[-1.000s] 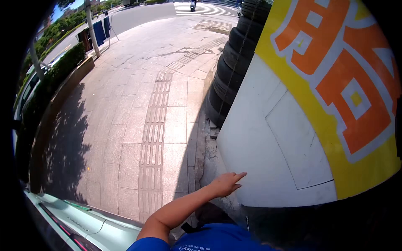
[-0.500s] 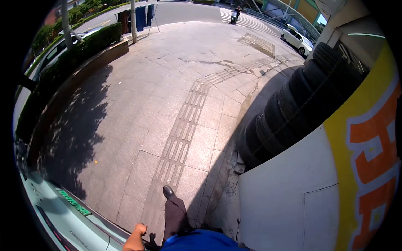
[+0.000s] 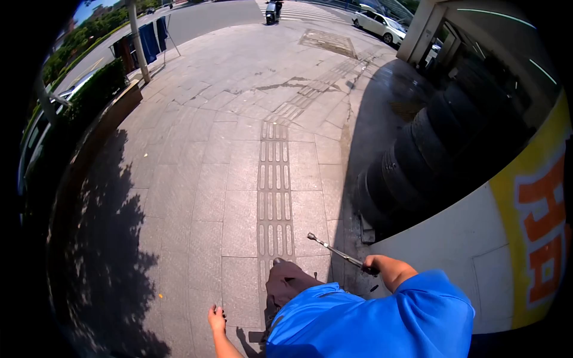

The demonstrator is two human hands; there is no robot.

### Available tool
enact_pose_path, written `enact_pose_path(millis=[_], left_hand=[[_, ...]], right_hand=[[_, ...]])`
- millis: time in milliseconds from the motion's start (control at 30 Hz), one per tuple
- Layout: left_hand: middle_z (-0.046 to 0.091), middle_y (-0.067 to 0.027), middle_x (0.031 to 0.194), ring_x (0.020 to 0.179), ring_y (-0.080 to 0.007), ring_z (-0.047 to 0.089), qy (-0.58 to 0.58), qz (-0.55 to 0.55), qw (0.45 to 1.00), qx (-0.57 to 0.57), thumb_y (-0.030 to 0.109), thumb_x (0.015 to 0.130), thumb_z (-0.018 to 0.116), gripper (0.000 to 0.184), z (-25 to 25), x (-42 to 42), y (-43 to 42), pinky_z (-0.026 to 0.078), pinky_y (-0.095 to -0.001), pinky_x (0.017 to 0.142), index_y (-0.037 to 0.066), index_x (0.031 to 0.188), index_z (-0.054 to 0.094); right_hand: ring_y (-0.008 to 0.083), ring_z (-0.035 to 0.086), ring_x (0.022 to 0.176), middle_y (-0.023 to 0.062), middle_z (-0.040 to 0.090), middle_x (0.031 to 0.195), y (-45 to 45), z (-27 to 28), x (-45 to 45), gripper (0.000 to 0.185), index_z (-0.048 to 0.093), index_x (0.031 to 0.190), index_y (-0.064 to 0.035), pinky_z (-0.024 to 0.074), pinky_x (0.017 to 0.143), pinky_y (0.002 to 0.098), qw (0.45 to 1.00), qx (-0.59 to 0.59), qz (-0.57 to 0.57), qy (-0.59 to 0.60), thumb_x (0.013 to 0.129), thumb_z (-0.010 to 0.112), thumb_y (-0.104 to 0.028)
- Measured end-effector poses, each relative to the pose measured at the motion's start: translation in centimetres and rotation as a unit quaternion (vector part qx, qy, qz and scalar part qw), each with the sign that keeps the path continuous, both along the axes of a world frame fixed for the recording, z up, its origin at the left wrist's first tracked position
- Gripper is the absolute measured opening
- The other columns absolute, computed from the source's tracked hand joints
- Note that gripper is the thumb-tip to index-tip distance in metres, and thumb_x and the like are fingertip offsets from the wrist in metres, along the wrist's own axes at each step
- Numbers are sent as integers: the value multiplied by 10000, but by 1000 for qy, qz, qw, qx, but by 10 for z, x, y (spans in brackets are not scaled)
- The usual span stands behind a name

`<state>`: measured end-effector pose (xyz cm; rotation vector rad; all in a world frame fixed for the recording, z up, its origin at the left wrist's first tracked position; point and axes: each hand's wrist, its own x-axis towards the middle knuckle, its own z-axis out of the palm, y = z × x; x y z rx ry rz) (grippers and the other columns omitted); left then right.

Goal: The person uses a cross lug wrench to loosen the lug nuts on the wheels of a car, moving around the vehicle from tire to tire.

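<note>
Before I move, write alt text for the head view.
A person's right hand holds a long metal tool over sunlit paving; the left hand hangs low. Dark tires line the right side beside a yellow-edged white panel; a scooter and white car are beyond.

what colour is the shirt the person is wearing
The shirt is bright blue, seen best in the current head view.

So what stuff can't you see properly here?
Head view: whatever the left grip might hold, too small and dark.
Head view: part of the tool, covered by the right grip.
Head view: one foot, hidden under the shirt.
Head view: the rider, cut off by the top edge.
Head view: the back tires, lost in shadow.
</note>
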<state>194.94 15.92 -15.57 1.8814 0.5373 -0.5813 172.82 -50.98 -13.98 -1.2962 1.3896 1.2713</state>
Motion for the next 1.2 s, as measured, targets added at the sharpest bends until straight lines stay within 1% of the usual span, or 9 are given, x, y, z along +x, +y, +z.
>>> enact_pose_path(millis=[167,333,533,700,833,967,1033,1100,1200], left_hand=[[628,-109,920,668,-208,611,83,158,983,29,228,961,565,431,-42,33,113,491,-355,520,63,1351,485],[637,-144,905,646,-237,625,198,427,879,73,245,939,571,367,-41,-21,164,514,-393,533,15,1224,583],[615,-84,774,585,-183,595,238,519,821,17,267,912,599,471,14,5,129,485,-341,475,45,1323,539],[650,-98,812,632,-225,645,329,483,803,-119,320,918,594,425,-55,86,144,528,-394,520,20,1219,583],[660,-130,849,720,-275,687,320,418,840,-131,388,914,608,452,-66,175,235,566,-429,601,-3,1142,603],[700,-152,927,789,-305,691,150,472,869,16,408,882,608,426,-53,270,416,563,-425,733,26,1056,677],[676,-222,1048,992,-413,632,40,457,864,210,365,873,625,387,-41,311,510,504,-474,826,54,1099,671],[679,-202,1065,994,-385,643,34,481,862,154,335,878,636,406,-22,348,603,501,-450,833,50,1168,641],[693,-185,999,927,-358,667,-50,534,825,175,308,881,645,440,55,405,702,515,-423,810,34,1224,607]], right_hand=[[191,469,559,22,516,602,54,-11,249,306,558,714,-144,401,603,408,984,21,175,-2,931,525,-356],[198,450,425,58,491,521,144,-12,487,332,575,686,-114,346,415,369,962,21,272,36,935,579,-334],[222,500,375,62,512,497,257,-11,731,331,571,651,-101,347,358,370,926,47,371,45,932,587,-277],[239,507,380,85,529,507,391,-2,893,341,578,658,-85,364,364,371,885,32,463,33,912,597,-311],[157,623,709,73,646,829,490,66,946,260,613,1113,-6,504,620,294,548,294,639,-453,879,663,-109],[195,511,470,77,563,596,629,93,1031,213,615,776,-52,380,432,343,487,227,718,-443,894,656,-224],[196,474,394,52,532,522,691,51,1081,281,633,701,-74,345,378,358,813,19,572,-106,899,658,-272],[143,628,700,60,693,845,758,63,1112,245,660,1104,-8,515,640,294,775,38,628,-49,917,622,-162],[127,577,622,29,651,757,885,120,1117,180,684,1015,-44,478,565,289,615,146,752,-186,950,560,-158]])
